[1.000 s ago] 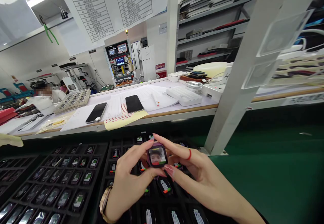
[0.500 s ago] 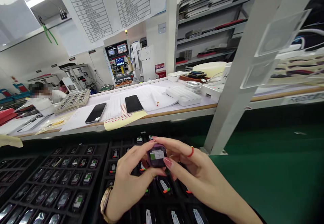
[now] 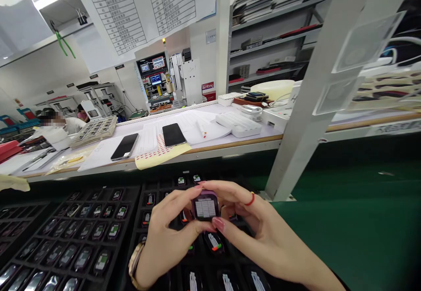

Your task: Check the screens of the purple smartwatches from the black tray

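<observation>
Purple square smartwatch body (image 3: 205, 206) is being pinched between left hand (image 3: 169, 234) and right hand (image 3: 253, 227), both grips clamped on its edges, keeping its lit screen facing upward; black compartmented trays (image 3: 82, 234) are lying directly beneath.

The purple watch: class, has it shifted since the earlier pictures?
Barely. The purple watch stays over the same black tray, held in both hands; only its screen changed, from a face to a white grid.
</observation>
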A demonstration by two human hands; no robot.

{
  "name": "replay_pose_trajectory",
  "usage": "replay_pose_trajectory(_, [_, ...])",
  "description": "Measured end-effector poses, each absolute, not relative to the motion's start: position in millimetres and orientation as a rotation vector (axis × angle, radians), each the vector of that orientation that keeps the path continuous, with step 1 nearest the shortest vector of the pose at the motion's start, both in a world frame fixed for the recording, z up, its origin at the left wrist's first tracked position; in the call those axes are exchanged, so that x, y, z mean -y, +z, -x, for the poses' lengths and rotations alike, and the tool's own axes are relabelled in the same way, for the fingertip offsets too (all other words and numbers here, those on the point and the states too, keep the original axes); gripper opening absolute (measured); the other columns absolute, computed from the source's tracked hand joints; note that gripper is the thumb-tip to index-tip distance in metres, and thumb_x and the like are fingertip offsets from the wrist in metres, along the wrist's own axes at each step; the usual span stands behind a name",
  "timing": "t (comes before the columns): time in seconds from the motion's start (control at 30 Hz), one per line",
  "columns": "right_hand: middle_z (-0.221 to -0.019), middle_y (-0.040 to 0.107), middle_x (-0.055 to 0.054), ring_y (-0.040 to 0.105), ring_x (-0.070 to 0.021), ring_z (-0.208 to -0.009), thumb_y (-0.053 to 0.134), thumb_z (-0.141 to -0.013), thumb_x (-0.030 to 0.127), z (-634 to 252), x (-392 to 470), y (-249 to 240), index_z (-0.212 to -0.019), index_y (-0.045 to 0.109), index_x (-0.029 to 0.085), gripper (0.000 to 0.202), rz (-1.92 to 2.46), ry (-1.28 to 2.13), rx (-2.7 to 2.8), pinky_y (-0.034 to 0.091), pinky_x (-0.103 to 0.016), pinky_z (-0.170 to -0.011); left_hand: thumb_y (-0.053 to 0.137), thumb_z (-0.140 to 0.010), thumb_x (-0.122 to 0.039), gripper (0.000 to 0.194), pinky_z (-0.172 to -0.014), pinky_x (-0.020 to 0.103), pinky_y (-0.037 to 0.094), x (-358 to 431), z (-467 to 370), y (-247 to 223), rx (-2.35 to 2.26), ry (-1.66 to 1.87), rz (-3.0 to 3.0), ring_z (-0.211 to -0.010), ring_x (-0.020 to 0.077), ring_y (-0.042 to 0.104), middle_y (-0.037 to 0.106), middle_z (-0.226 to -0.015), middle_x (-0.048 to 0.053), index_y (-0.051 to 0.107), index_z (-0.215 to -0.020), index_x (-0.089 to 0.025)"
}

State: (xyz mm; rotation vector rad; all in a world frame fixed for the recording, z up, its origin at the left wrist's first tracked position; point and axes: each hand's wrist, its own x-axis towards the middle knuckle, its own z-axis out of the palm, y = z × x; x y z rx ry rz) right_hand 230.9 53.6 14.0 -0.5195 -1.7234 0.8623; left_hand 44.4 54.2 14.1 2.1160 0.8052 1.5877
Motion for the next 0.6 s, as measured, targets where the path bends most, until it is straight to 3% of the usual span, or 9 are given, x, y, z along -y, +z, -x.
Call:
replay_pose_trajectory(0.1, [-0.115,0.067,0.002,0.067,-0.0149,-0.084,0.052,-0.094,0.007,-231.6,-53.4,11.2,-0.137,0.058,0.041,0.055,0.535,0.883,1.710,0.058,-0.020,-0.068,0.087,-0.072,-0.015,0.062,-0.072,0.010,0.054,-54.3,-45.0,14.1,-0.808,1.598,-2.126,-0.072,0.0064,0.063,0.076,-0.098,-0.004,0.068,-0.128,-0.035])
replay_pose_trajectory(0.2, [-0.107,0.068,0.002,0.066,-0.0154,-0.078,0.050,-0.097,0.009,-231.3,-53.4,9.7,-0.135,0.058,0.039,0.050,0.559,0.957,1.687,0.056,-0.019,-0.059,0.086,-0.075,-0.017,0.060,-0.073,0.011,0.055,-55.0,-45.8,14.3,-0.803,1.599,-2.146,-0.075,0.0068,0.065,0.077,-0.104,-0.003,0.067,-0.128,-0.037])
replay_pose_trajectory(0.6, [-0.099,0.068,0.000,0.063,-0.0165,-0.076,0.052,-0.102,0.019,-227.8,-53.4,9.3,-0.131,0.062,0.035,0.035,0.597,1.058,1.597,0.052,-0.019,-0.053,0.085,-0.074,-0.010,0.067,-0.073,0.012,0.054,-55.8,-45.7,11.9,-0.841,1.554,-2.113,-0.073,0.0068,0.063,0.076,-0.100,-0.004,0.066,-0.131,-0.038])
